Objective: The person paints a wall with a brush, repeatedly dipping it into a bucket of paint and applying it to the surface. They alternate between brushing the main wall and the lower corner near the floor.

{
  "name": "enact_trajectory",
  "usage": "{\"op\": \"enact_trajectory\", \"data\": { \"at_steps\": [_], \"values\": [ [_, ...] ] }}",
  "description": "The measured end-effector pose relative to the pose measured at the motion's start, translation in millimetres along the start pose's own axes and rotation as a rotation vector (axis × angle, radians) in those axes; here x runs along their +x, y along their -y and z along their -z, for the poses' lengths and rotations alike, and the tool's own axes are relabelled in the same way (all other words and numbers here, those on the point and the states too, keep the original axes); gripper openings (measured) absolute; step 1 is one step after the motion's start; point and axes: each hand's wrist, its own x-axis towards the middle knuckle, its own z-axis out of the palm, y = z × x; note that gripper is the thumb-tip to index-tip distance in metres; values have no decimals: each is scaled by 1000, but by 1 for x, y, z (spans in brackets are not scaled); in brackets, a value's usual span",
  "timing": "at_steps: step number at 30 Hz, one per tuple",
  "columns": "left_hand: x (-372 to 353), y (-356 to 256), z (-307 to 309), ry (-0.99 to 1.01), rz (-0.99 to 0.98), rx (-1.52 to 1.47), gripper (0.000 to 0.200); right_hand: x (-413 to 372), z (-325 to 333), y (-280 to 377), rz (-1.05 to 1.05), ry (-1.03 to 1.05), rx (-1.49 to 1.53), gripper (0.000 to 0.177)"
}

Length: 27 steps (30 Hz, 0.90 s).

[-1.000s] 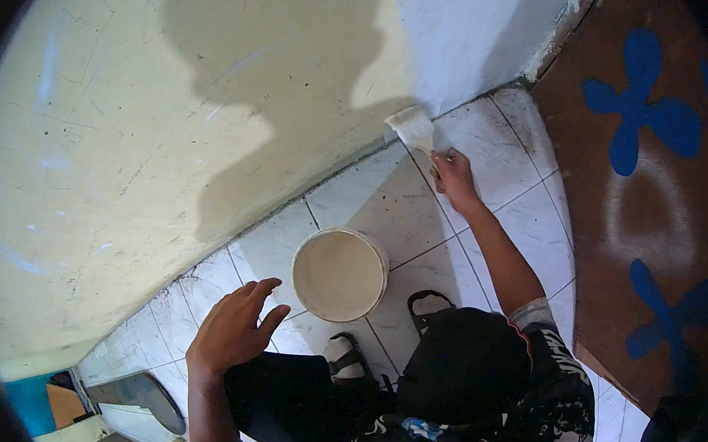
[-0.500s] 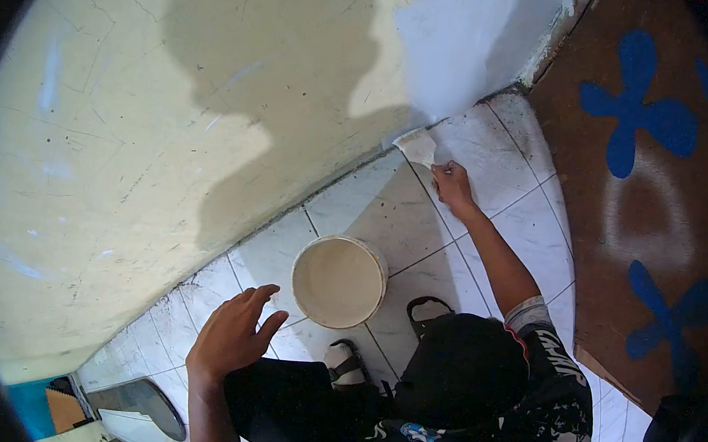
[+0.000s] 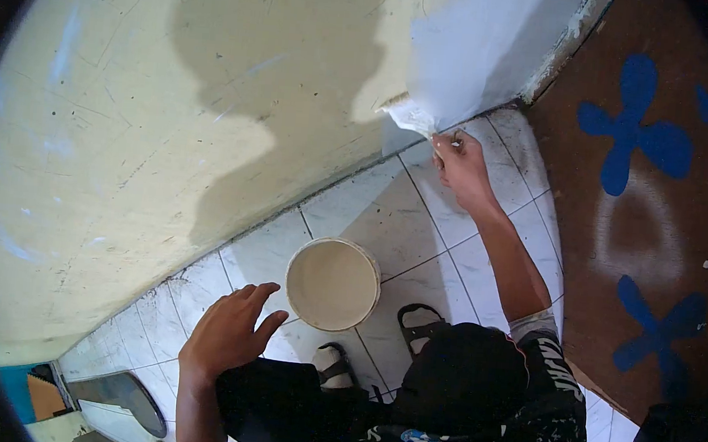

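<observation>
My right hand is closed around the handle of a wide, paint-covered paintbrush. Its bristle end meets the lower part of the wall, at the left edge of a white painted patch; the rest of that wall is cream-yellow. Over my knee, my left hand hangs with thumb and fingers apart and nothing in it. Just right of its fingertips stands a round bucket with pale cream paint inside.
White tiles cover the floor around my sandalled feet. To the right is a brown panel with blue painted shapes. A dark-edged board and a teal object lie at the lower left.
My right hand has raised the paintbrush from the wall's foot to higher on the wall, and the white patch now reaches lower-left there. My left hand has barely moved.
</observation>
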Motion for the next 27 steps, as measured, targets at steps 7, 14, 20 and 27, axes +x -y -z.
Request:
{"op": "enact_trajectory", "data": {
  "at_steps": [7, 14, 20, 27],
  "values": [
    [-3, 6, 0, 8, 20, -9, 42, -38, 5, 58, 162, -93, 48, 21],
    [-2, 12, -2, 1, 15, -18, 42, 34, -5, -49, 117, -74, 162, 20],
    [6, 13, -3, 19, 33, -11, 42, 51, 3, -127, 89, 51, 193, 23],
    [3, 9, -2, 6, 12, -23, 43, 55, 17, -213, 42, -131, -245, 27]
  ]
}}
